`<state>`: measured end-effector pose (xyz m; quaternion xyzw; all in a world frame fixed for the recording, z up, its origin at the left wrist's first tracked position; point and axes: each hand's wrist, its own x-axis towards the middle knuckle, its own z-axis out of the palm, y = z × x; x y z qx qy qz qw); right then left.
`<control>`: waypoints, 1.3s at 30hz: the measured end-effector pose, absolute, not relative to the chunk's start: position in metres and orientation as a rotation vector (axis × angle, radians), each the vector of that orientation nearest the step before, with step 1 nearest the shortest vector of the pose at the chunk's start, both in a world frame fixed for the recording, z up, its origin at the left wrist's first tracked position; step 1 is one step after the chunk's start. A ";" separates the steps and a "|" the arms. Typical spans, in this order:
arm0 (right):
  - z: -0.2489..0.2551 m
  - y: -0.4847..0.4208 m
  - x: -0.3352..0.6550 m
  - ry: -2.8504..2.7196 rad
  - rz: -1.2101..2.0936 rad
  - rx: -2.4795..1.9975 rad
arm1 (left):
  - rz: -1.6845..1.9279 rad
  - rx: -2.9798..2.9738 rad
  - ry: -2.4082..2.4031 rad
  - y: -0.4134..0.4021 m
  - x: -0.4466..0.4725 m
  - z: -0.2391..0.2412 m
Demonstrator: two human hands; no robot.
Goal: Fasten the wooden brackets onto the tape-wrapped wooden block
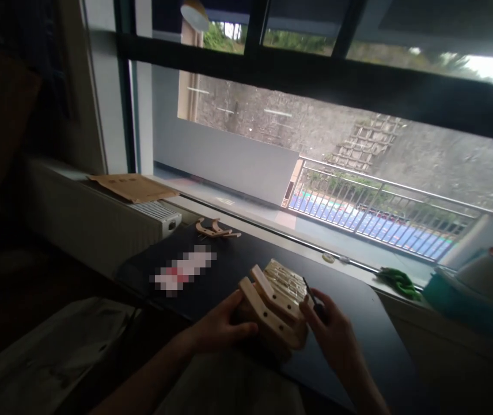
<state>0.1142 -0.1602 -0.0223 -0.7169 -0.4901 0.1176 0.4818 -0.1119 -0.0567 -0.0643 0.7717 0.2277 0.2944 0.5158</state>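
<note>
Near the table's front edge, a light wooden assembly (253,301) of angled bars with dark round holes stands tilted. My left hand (218,325) grips its left side, with the thumb along the front. My right hand (333,331) is closed round the dark handle of a thin tool that looks like a screwdriver (319,312), its shaft pointing up and left. The right fingers are close to the assembly's right end; whether they touch it I cannot tell. Just behind the wood lies a shiny, see-through packet (287,279) with compartments, its contents unclear.
Curved wooden pieces (214,231) lie at the back of the dark table (238,253), behind a blurred pink-and-white item (184,271). A brown envelope (134,187) rests on the left ledge. A green cloth (397,282) and teal basin (458,300) are right, by the window.
</note>
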 end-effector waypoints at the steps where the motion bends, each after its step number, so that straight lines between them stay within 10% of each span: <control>1: -0.021 -0.159 0.114 -1.188 0.291 -1.728 | 0.750 1.844 0.580 -0.058 -0.107 -0.069; 39: -0.047 -0.164 0.100 -1.259 0.854 -1.585 | 1.247 2.231 0.891 -0.101 -0.080 -0.131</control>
